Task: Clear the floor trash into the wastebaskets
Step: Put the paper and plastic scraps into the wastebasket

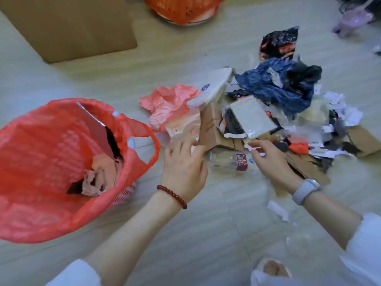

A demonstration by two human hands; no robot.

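Head view looks down on a pale wood-grain floor [86, 79]. A large cardboard box [68, 25] lies flat at the upper left, and a second red-lined wastebasket [183, 9] sits at the top edge. At the left, the nearer wastebasket [123, 195], lined with a red plastic bag [51, 162], already holds cardboard and crumpled paper. Right of it spreads the trash pile [268, 112]: a crumpled blue bag [274, 83], a black snack wrapper [278, 42], a loose red bag [169, 102], flattened brown cardboard [212, 129], white packets and paper scraps. A clear soda bottle [233, 162] lies on its side between the hands. The left hand [183, 168], with a red bead bracelet [172, 196], has its fingers spread loosely against the cardboard's near edge, gripping nothing. The right hand [270, 162], with a grey watch [305, 191], pinches a white paper scrap [250, 147] at the pile's edge.
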